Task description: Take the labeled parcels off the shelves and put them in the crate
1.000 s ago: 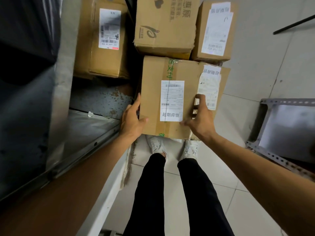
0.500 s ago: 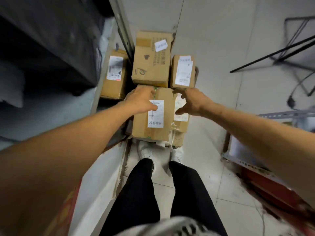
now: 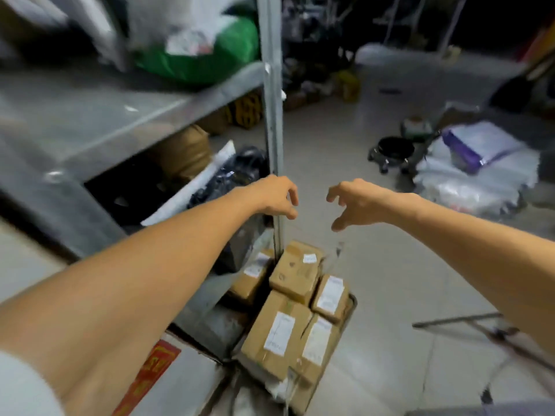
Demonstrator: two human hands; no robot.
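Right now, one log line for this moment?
left hand: empty, fingers curled | right hand: empty, fingers curled | labeled parcels: below, untouched

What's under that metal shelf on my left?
A brown bundle, a long white package and a black bag; behind them it's dark, so anything deeper is hidden.

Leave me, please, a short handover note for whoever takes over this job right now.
Left hand: holds nothing, fingers loosely curled, raised in front of the shelf post.
Right hand: holds nothing, same pose, raised above the floor.
Parcels: four labeled boxes sit packed together below the hands, right of the post. The crate itself is hard to make out.
Done: those four look collected.
Left: a fifth labeled box left of the post, a green bag with a label on the upper shelf, and a brown parcel lower down. The rest is too blurred to tell.
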